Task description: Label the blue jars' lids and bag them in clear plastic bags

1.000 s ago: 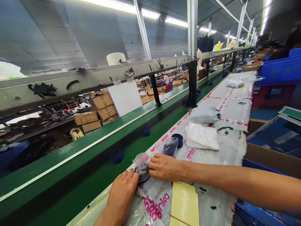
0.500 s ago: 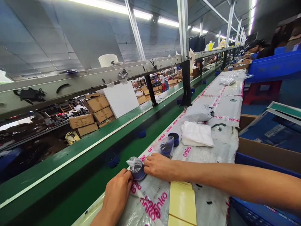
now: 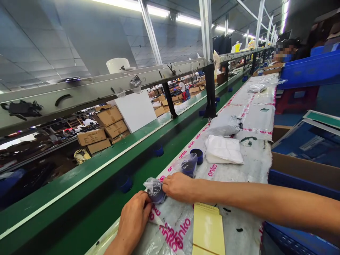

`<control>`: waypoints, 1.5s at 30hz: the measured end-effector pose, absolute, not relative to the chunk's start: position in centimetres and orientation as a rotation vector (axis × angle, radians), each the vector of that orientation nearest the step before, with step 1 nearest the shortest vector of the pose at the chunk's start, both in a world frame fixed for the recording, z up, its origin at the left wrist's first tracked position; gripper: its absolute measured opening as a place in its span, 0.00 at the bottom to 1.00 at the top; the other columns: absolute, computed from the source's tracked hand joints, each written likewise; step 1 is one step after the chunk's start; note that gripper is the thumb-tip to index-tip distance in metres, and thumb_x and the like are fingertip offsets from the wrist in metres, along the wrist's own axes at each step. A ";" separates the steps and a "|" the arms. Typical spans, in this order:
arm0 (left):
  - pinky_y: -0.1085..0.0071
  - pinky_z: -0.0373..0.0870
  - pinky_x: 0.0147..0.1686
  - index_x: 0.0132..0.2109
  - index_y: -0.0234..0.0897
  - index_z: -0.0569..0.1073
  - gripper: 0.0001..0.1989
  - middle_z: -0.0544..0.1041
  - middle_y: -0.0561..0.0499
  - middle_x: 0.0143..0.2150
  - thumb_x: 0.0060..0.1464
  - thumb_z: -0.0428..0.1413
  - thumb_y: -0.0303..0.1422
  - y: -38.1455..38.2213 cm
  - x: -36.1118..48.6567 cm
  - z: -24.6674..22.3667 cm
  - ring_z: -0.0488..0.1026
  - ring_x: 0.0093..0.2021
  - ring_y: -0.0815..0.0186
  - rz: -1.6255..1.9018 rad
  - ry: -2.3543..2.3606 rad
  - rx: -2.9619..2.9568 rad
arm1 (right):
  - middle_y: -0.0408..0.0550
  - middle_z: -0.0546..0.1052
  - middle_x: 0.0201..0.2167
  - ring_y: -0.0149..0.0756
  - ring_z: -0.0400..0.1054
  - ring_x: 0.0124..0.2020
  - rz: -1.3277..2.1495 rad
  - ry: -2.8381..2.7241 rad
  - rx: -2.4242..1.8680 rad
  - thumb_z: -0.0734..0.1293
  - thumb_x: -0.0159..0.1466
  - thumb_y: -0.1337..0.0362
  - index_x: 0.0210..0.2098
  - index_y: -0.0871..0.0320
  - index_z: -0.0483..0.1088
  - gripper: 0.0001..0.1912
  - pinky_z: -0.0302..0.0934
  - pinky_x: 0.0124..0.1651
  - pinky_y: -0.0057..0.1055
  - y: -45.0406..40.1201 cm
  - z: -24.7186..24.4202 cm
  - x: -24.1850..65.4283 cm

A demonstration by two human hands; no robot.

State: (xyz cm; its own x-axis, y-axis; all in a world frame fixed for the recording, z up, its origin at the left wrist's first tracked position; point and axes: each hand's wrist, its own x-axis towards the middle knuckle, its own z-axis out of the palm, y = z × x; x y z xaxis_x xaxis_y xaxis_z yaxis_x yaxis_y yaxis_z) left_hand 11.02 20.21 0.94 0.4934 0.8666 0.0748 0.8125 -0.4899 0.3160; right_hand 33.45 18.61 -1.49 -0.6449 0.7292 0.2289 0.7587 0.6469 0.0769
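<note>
Clear plastic bag with a dark round object inside lies between the two hands, on a white plastic sheet with pink printed letters. The left hand comes from below and presses the bag at its lower left side, and the right hand reaches across from the right and presses it at the other side. So the hands are close together and clamp the bag between them, although the fingertips are partly hidden from this view. Just beyond the bag, a second clear bag with a similar dark object lies near the right hand, and a dark blue round cap stands just past it. Farther from the bag, in the same direction, are a folded white pad and a grey plastic package. Below the bag and to its right lies a yellow paper envelope. To the left of the bag runs a green conveyor frame with blue round cups on its side, and cardboard cartons stand well beyond it. To the right of the bag, well apart, are an open cardboard box and a blue plastic bin, and a co-worker sits far along the line.
</note>
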 end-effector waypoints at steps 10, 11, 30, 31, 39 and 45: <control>0.70 0.58 0.29 0.29 0.38 0.72 0.14 0.74 0.52 0.26 0.51 0.54 0.44 22.7 11.8 0.5 0.67 0.27 0.64 0.596 1.434 2.101 | 0.54 0.77 0.44 0.43 0.73 0.43 0.212 -2.310 -1.455 0.65 0.70 0.61 0.43 0.60 0.72 0.09 0.63 0.42 0.35 20.5 -0.6 32.2; 0.70 0.57 0.29 0.28 0.39 0.72 0.12 0.73 0.52 0.25 0.50 0.55 0.43 22.8 11.8 0.3 0.66 0.27 0.64 0.616 1.431 2.098 | 0.55 0.77 0.45 0.44 0.72 0.45 0.218 -2.311 -1.459 0.65 0.69 0.62 0.43 0.61 0.72 0.08 0.63 0.43 0.36 20.4 -0.7 32.3; 0.68 0.71 0.23 0.34 0.40 0.67 0.24 0.70 0.57 0.24 0.47 0.56 0.58 19.9 12.6 1.6 0.72 0.22 0.65 0.818 1.353 1.588 | 0.53 0.80 0.35 0.43 0.75 0.36 0.415 -1.997 -1.623 0.61 0.72 0.61 0.45 0.61 0.67 0.09 0.56 0.34 0.32 18.6 3.5 33.0; 0.68 0.71 0.22 0.34 0.40 0.67 0.24 0.70 0.57 0.23 0.48 0.56 0.57 19.9 12.7 1.4 0.72 0.22 0.65 0.825 1.367 1.588 | 0.55 0.80 0.36 0.45 0.75 0.37 0.361 -2.008 -1.636 0.60 0.72 0.62 0.47 0.61 0.66 0.10 0.55 0.35 0.33 18.6 3.5 32.8; 0.69 0.62 0.26 0.30 0.40 0.70 0.18 0.73 0.53 0.23 0.51 0.54 0.51 18.7 13.0 0.7 0.69 0.23 0.63 0.828 1.463 1.887 | 0.54 0.81 0.36 0.46 0.75 0.38 0.194 -2.162 -1.611 0.60 0.72 0.63 0.45 0.59 0.67 0.07 0.52 0.34 0.33 17.5 1.0 32.8; 0.66 0.63 0.34 0.35 0.43 0.70 0.15 0.76 0.53 0.28 0.60 0.49 0.48 16.1 12.6 1.2 0.73 0.29 0.60 0.769 1.496 2.097 | 0.45 0.80 0.37 0.37 0.74 0.38 0.176 -2.105 -1.475 0.61 0.73 0.60 0.43 0.56 0.66 0.07 0.52 0.35 0.31 15.5 0.2 33.6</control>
